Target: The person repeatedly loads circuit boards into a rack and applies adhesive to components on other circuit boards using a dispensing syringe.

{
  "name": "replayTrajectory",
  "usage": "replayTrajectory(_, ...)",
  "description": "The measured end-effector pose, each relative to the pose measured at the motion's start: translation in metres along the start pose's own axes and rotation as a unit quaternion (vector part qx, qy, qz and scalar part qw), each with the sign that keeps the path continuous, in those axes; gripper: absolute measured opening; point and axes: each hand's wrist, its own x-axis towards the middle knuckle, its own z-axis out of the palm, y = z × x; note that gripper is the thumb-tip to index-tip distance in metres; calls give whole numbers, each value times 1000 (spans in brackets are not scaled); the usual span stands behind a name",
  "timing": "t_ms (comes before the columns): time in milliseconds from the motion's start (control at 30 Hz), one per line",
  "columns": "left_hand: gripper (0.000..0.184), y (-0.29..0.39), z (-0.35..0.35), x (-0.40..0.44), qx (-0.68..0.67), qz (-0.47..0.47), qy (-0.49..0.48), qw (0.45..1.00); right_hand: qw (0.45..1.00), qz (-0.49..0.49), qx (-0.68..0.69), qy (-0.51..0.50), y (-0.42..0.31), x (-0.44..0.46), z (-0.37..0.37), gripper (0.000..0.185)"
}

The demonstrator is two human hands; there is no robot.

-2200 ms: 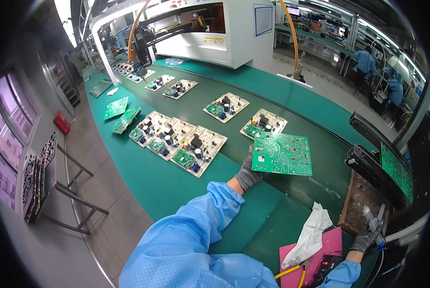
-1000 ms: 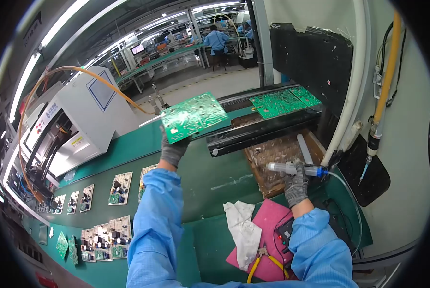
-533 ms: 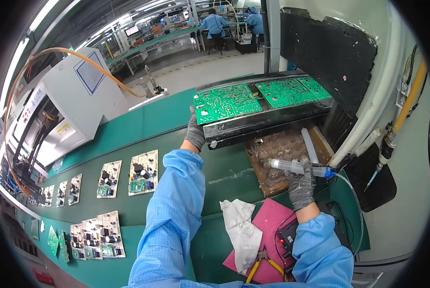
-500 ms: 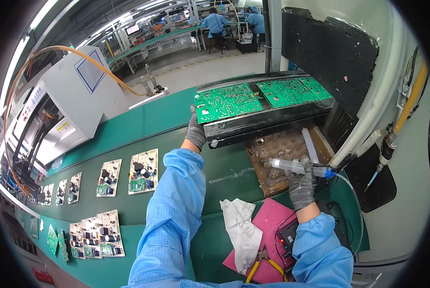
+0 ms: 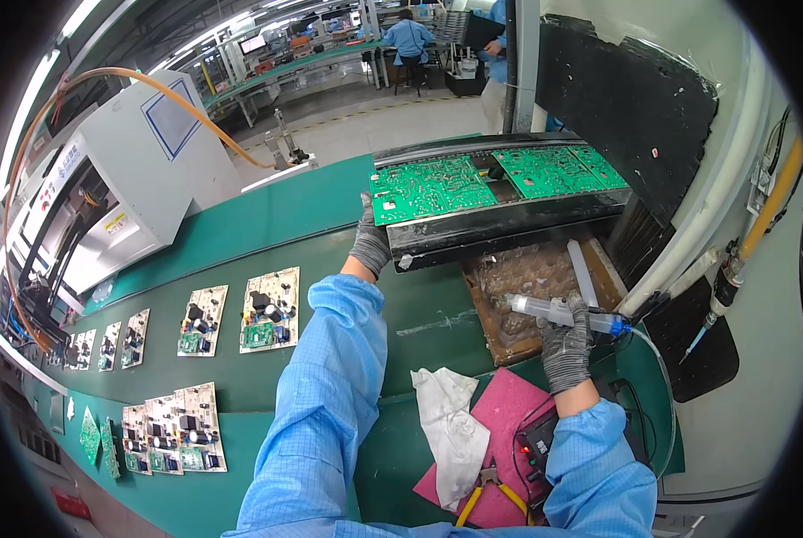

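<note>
My left hand [image 5: 371,240], in a grey glove, is at the left end of the black rail conveyor [image 5: 500,218], its fingers at the left edge of a green circuit board [image 5: 430,188]. That board lies flat across the rails, solder side up. Beyond a small gap, a second green board [image 5: 549,172] sits further right on the rails. My right hand [image 5: 566,348], also gloved, is wrapped round a clear syringe [image 5: 554,311] with a blue end and a tube. The syringe lies above a brown, residue-covered tray [image 5: 518,269].
Boards with components [image 5: 270,309] stand in rows on the green table. A pink mat [image 5: 500,421], white cloth [image 5: 451,430], yellow-handled pliers [image 5: 489,489] and a black box [image 5: 538,446] are near my right forearm. A white machine [image 5: 133,161] stands left; people are beyond.
The green board, earlier held in the air by my left hand, now rests on the rails. My right hand still holds the syringe. A person has appeared standing in the background.
</note>
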Motion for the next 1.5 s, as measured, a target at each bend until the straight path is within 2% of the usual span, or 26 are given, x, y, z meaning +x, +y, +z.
replayTrajectory(267, 70, -5, -7, 8, -26, -12, -19, 999, 1000, -6, -13, -5, -3, -9, 8, 40)
replayTrajectory(467, 76, -3, 17, -3, 51, -16, 26, 998, 1000, -17, -21, -7, -1, -4, 3, 38)
replayTrajectory(500, 76, 2, 30, -17, 72, -51, 81, 993, 1000, -16, -23, -13, 0, 0, 0, 38)
replayTrajectory(600, 64, 12, -37, -9, 128, -135, 100, 977, 999, -7, -4, -35, 0, 6, -6, 34)
replayTrajectory(633, 60, 22, -49, -26, 221, -126, 116, 960, 999, -7, -8, -37, 1, 7, -7, 32)
replayTrajectory(700, 56, 55, -47, -83, 441, -30, 123, 889, 998, 4, -17, -62, 2, 7, -7, 32)
replayTrajectory(800, 48, 99, -70, -149, 708, 74, 161, 684, 996, -2, -11, -84, 4, 17, -15, 31)
replayTrajectory(867, 52, 130, -83, -187, 789, 9, 115, 603, 996, 15, 3, -90, 4, 10, -7, 30)
replayTrajectory(900, 55, 143, -93, -210, 822, -29, 94, 560, 993, -11, -4, -121, 3, 7, -6, 29)
replayTrajectory(933, 64, 150, -123, -227, 916, 36, 58, 396, 995, -8, -9, -103, 3, 6, -5, 29)
replayTrajectory(1000, 72, 150, -110, -252, 935, -91, 98, 330, 997, -7, -14, -69, 3, 9, 0, 29)
replayTrajectory(1033, 78, 147, -113, -262, 933, -67, 86, 342, 997, -5, -30, -70, 1, 11, 0, 28)
replayTrajectory(1133, 75, 133, -133, -266, 945, -11, 62, 321, 996, -22, -42, -78, 2, 10, 0, 28)
replayTrajectory(1233, 73, 122, -137, -249, 952, -39, 94, 290, 995, -19, -35, -95, 2, 12, -3, 28)
replayTrajectory(1333, 72, 123, -127, -236, 955, -101, 74, 267, 992, 8, -12, -123, -2, 10, -2, 26)
replayTrajectory(1467, 74, 117, -100, -226, 967, -104, 23, 232, 988, 26, 9, -154, 3, 16, -11, 24)
replayTrajectory(1500, 74, 108, -85, -227, 967, -82, 36, 237, 988, 31, 14, -151, 4, 18, -12, 23)
